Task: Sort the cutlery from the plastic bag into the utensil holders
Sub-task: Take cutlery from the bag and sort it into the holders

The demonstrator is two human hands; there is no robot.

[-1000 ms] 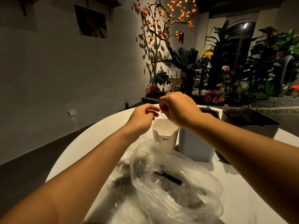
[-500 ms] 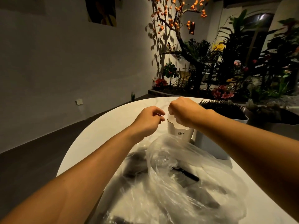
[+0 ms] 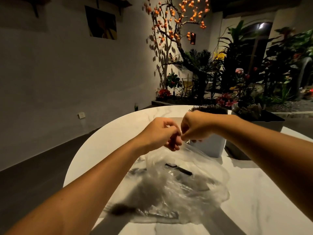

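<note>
both hands meet above the far edge of the clear plastic bag (image 3: 183,182), which lies crumpled on the white marbled desk (image 3: 108,143). the left hand (image 3: 160,133) and right hand (image 3: 196,128) have fingers curled close, fingertips touching; each grip seems to pinch the bag's thin film, though blur keeps me from telling for sure. dark cutlery (image 3: 178,169) lies inside the bag. just behind the right hand stands a white utensil holder (image 3: 211,146) with dark pieces bristling from its top.
</note>
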